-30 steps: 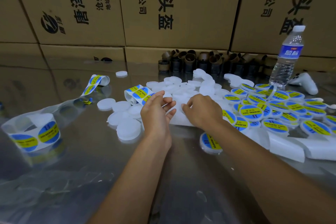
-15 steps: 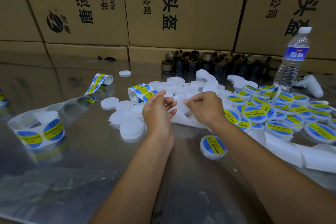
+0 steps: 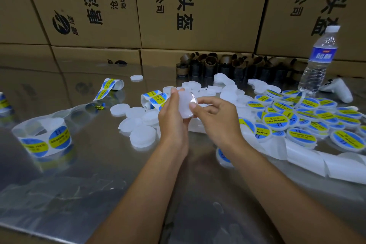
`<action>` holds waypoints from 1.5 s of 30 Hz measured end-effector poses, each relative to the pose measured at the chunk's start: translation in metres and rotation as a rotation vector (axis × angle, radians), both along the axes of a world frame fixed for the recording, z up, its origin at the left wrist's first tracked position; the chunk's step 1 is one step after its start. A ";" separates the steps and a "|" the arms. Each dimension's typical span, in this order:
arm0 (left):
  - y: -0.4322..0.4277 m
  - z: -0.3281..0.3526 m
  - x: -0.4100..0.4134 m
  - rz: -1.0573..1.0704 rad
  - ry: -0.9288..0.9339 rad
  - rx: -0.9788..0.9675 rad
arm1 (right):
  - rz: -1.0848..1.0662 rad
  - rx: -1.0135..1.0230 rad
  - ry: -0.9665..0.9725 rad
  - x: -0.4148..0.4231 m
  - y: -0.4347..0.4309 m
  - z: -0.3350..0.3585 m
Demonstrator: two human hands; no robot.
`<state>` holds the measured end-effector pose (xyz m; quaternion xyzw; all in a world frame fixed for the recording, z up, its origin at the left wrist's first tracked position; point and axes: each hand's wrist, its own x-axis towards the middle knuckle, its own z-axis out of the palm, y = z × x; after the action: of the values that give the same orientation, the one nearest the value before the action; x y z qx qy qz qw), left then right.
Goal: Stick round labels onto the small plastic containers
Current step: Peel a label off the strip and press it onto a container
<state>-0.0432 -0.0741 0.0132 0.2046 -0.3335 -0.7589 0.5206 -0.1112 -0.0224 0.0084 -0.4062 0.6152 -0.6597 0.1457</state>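
Small round translucent white container point(image 3: 185, 105), unlabelled, tilted on edge, gripped by left hand point(image 3: 172, 117), pinched by right hand point(image 3: 215, 119)

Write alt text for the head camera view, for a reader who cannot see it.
The left hand and right hand hold one translucent white round plastic container above a shiny metal table. Blue-and-yellow labelled containers pile at right.

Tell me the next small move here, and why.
Probably free the right hand and reach for the label strip just beyond the left hand to peel off one label. The container that both hands hold shows a bare white face, while the finished containers piled on the right carry blue-and-yellow labels.
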 end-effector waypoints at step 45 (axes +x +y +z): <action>0.006 -0.005 0.004 0.109 -0.227 -0.034 | 0.089 0.035 -0.092 -0.038 0.059 0.017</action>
<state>-0.0391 -0.0684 0.0084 0.2981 -0.3917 -0.6956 0.5233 -0.1497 0.0369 0.0253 -0.3999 0.6004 -0.6598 0.2102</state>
